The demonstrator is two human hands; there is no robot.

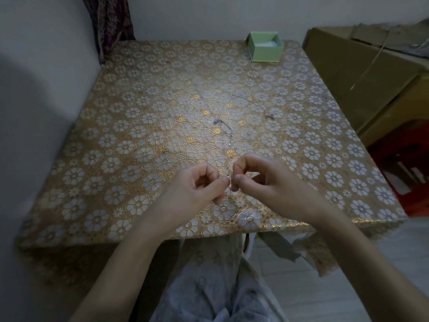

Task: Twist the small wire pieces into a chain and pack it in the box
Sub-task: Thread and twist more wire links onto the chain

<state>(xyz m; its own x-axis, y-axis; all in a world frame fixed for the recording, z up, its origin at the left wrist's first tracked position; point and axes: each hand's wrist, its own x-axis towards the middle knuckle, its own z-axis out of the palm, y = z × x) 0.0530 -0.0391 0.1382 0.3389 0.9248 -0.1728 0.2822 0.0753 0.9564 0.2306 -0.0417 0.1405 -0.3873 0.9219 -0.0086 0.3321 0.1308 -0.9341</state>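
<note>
My left hand (197, 184) and right hand (257, 175) meet above the near table (92, 159) edge, each pinching one end of a small wire piece (229, 181). Further wire pieces (224, 126) lie mid-table; the open green box (265, 46) stands at the far edge.

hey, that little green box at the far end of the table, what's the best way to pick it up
Grip the green box across its two opposite side walls, coming down from above with fingers spread over the open top. It sits upright with straight vertical walls and its mouth facing up, so a pinch across the walls probably keeps it level. Both the left hand and right hand are busy pinching wire.
</note>
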